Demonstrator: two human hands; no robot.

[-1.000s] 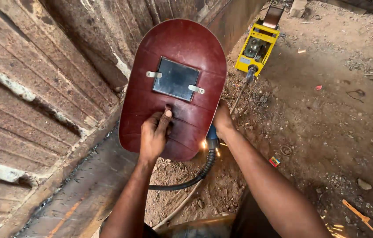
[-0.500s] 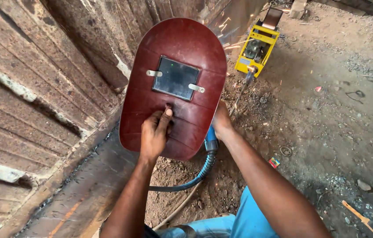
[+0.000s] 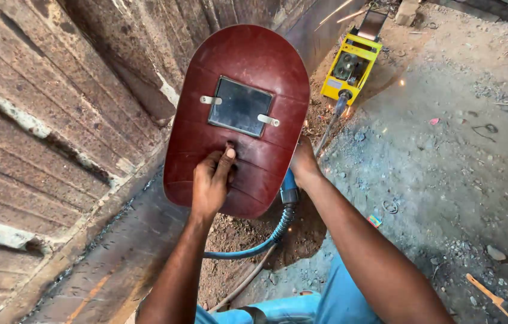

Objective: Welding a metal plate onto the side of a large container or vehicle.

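Head view: you looked down at both hands.
Left hand (image 3: 211, 183): closed on the dark red welding shield (image 3: 239, 114), held upright before you.
Right hand (image 3: 303, 163): half hidden behind the shield; wrapped around the blue-handled electrode holder (image 3: 288, 193), I judged.
Handling: shield seemed light, stiff; hold low at centre.
Beyond: yellow welder (image 3: 350, 67) on the ground.

I see a rough welding yard: bare dirt floor (image 3: 446, 168), rusty ribbed metal panels (image 3: 44, 120), yellow box-shaped welding machine (image 3: 351, 67), scattered sparks.
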